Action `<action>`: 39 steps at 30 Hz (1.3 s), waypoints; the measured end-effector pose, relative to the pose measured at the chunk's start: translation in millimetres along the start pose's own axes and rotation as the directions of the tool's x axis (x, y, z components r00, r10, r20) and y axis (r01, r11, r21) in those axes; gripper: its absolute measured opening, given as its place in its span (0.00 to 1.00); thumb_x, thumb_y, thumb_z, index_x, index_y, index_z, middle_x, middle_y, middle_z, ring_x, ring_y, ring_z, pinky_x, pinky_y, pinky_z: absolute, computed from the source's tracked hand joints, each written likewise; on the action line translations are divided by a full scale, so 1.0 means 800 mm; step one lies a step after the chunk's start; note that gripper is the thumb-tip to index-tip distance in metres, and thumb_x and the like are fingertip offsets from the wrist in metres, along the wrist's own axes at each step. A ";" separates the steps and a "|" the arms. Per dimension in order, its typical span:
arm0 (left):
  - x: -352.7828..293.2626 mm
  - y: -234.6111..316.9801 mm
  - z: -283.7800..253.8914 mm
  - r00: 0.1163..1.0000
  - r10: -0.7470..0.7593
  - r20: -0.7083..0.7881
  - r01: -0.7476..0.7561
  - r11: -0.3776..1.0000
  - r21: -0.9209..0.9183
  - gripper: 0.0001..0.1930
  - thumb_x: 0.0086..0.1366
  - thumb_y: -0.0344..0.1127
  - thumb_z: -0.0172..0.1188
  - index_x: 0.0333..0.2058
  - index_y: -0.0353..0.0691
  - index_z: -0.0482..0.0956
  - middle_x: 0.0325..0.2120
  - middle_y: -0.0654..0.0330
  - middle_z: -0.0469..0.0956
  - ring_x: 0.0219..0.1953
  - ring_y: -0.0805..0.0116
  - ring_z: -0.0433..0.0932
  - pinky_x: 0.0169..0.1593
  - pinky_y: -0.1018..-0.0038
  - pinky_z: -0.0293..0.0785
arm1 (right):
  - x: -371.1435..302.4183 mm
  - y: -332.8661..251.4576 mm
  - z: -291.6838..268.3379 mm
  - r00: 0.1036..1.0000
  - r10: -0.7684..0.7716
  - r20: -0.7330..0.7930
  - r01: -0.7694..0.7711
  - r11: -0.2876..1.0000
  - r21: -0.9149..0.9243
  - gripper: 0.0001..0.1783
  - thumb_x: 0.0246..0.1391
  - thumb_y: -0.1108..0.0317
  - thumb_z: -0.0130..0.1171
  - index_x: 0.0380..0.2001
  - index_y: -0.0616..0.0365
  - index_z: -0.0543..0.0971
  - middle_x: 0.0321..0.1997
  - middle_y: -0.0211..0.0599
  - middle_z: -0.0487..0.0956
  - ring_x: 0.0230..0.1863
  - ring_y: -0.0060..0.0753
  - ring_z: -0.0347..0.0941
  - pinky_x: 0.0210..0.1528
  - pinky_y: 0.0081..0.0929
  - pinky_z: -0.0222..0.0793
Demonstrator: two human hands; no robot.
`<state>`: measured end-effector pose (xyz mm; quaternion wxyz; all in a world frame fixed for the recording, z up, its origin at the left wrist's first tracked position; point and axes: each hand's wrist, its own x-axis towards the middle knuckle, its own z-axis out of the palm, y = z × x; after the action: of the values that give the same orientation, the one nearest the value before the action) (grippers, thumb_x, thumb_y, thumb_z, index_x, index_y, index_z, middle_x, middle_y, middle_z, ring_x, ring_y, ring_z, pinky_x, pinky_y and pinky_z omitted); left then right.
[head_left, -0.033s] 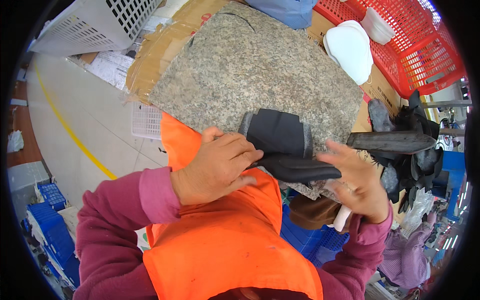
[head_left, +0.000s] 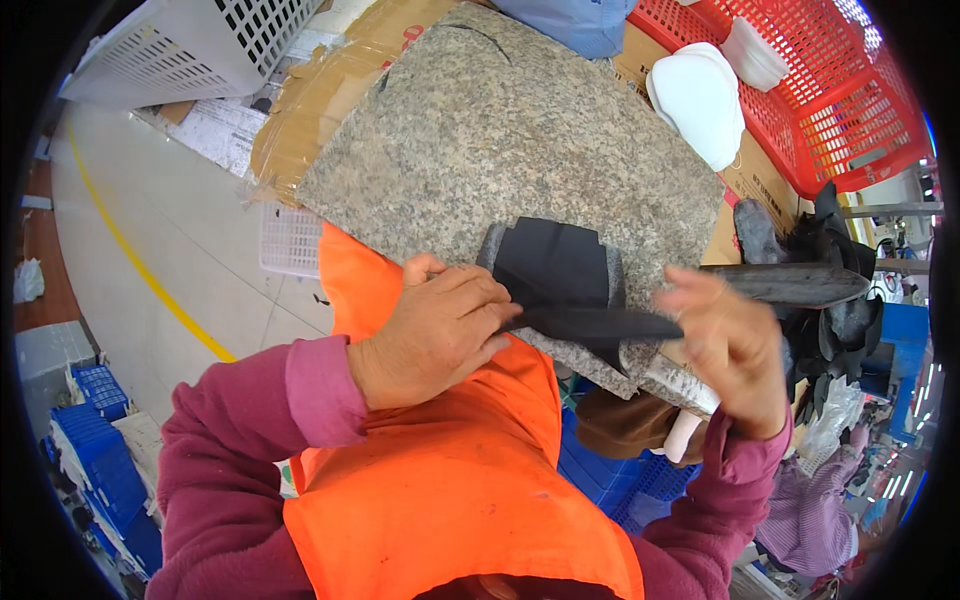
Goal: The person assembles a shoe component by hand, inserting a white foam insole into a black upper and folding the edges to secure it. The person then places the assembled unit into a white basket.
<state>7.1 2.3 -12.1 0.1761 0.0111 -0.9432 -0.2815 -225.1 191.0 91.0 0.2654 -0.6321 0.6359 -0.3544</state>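
The right hand (head_left: 735,350) is smeared by motion, so its fingers cannot be counted, nor can I tell whether it touches the black fabric piece (head_left: 565,285). The left hand (head_left: 435,335) covers that piece's near edge, and its fingertips are tucked out of sight beneath. The speckled grey slab (head_left: 520,130) has its near corner hidden behind both hands. The red basket (head_left: 830,90) and the white crate (head_left: 180,45) run off the picture's rim. Dark shapes heaped at the far right (head_left: 830,300) are too jumbled to make out.
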 end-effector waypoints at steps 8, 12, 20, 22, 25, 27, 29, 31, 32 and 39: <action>0.003 0.004 0.017 0.978 -0.015 -0.210 0.032 0.996 0.078 0.12 0.46 0.30 0.66 0.33 0.44 0.81 0.40 0.66 0.78 0.43 0.68 0.76 0.46 0.64 0.55 | 0.141 0.075 0.086 0.993 0.093 0.075 -0.061 0.935 -0.350 0.19 0.61 0.54 0.54 0.34 0.62 0.78 0.33 0.52 0.80 0.35 0.51 0.78 0.37 0.37 0.73; 0.005 -0.009 0.022 0.977 0.029 -0.210 -0.022 0.999 0.036 0.09 0.49 0.29 0.65 0.31 0.43 0.80 0.41 0.65 0.78 0.43 0.68 0.75 0.46 0.64 0.55 | 0.141 0.097 0.109 1.000 0.003 0.025 0.010 0.860 -0.511 0.16 0.61 0.56 0.57 0.29 0.59 0.73 0.24 0.43 0.77 0.26 0.55 0.74 0.28 0.43 0.71; 0.007 -0.028 0.036 0.933 0.328 -0.146 -0.316 0.943 0.101 0.03 0.55 0.30 0.61 0.27 0.39 0.78 0.46 0.56 0.79 0.50 0.63 0.77 0.50 0.65 0.64 | 0.140 0.119 0.113 0.984 -0.177 0.022 0.152 0.773 -0.616 0.19 0.60 0.51 0.56 0.26 0.53 0.69 0.19 0.36 0.76 0.21 0.44 0.75 0.19 0.38 0.69; 0.005 -0.028 0.038 0.923 0.357 -0.141 -0.344 0.932 0.114 0.03 0.55 0.31 0.61 0.26 0.39 0.77 0.44 0.54 0.79 0.49 0.61 0.77 0.53 0.64 0.67 | 0.142 0.120 0.113 0.970 -0.241 0.023 0.202 0.752 -0.628 0.19 0.60 0.50 0.55 0.25 0.53 0.70 0.18 0.35 0.76 0.20 0.42 0.75 0.18 0.37 0.69; -0.002 -0.024 0.043 0.921 0.336 -0.200 -0.312 0.940 0.140 0.04 0.55 0.31 0.61 0.25 0.40 0.76 0.41 0.51 0.80 0.47 0.59 0.78 0.55 0.64 0.70 | 0.145 0.116 0.114 0.967 -0.254 0.015 0.213 0.777 -0.592 0.19 0.60 0.51 0.56 0.26 0.53 0.69 0.18 0.34 0.75 0.19 0.42 0.75 0.18 0.36 0.68; -0.006 -0.021 0.046 0.926 0.322 -0.195 -0.284 0.938 0.198 0.04 0.54 0.32 0.60 0.24 0.40 0.75 0.39 0.51 0.80 0.45 0.59 0.79 0.56 0.63 0.70 | 0.146 0.112 0.114 0.973 -0.230 0.020 0.197 0.781 -0.593 0.18 0.60 0.51 0.57 0.27 0.53 0.68 0.19 0.33 0.74 0.19 0.42 0.74 0.18 0.36 0.68; -0.010 -0.020 0.048 0.920 0.324 -0.223 -0.263 0.928 0.265 0.04 0.53 0.32 0.59 0.24 0.39 0.75 0.36 0.51 0.81 0.42 0.61 0.79 0.58 0.63 0.70 | 0.146 0.111 0.113 0.979 -0.202 0.035 0.182 0.781 -0.598 0.18 0.60 0.51 0.57 0.27 0.52 0.68 0.20 0.33 0.74 0.19 0.42 0.74 0.18 0.36 0.68; -0.014 -0.020 0.049 0.928 0.296 -0.227 -0.237 0.937 0.256 0.04 0.53 0.32 0.58 0.24 0.40 0.74 0.35 0.52 0.80 0.40 0.62 0.79 0.57 0.63 0.70 | 0.146 0.112 0.112 0.978 -0.206 0.031 0.183 0.777 -0.603 0.18 0.60 0.50 0.57 0.27 0.52 0.68 0.20 0.33 0.74 0.19 0.42 0.74 0.17 0.36 0.68; -0.016 -0.020 0.049 0.934 0.280 -0.220 -0.225 0.943 0.245 0.04 0.53 0.31 0.58 0.23 0.40 0.74 0.34 0.53 0.80 0.39 0.63 0.79 0.57 0.63 0.70 | 0.145 0.112 0.113 0.979 -0.204 0.028 0.179 0.777 -0.604 0.19 0.59 0.50 0.57 0.28 0.52 0.68 0.20 0.33 0.74 0.19 0.42 0.74 0.17 0.36 0.68; -0.017 -0.019 0.046 0.925 0.273 -0.265 -0.181 0.928 0.325 0.04 0.53 0.31 0.58 0.22 0.43 0.73 0.32 0.60 0.80 0.38 0.69 0.77 0.60 0.61 0.65 | 0.148 0.103 0.108 0.977 -0.213 -0.005 0.157 0.737 -0.657 0.18 0.57 0.50 0.59 0.29 0.52 0.69 0.24 0.34 0.75 0.24 0.41 0.76 0.21 0.34 0.70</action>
<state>6.5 10.3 -53.5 0.3481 -0.0298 -0.9305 -0.1099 -215.4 59.6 -13.2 -0.0339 -0.7300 0.6636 -0.1599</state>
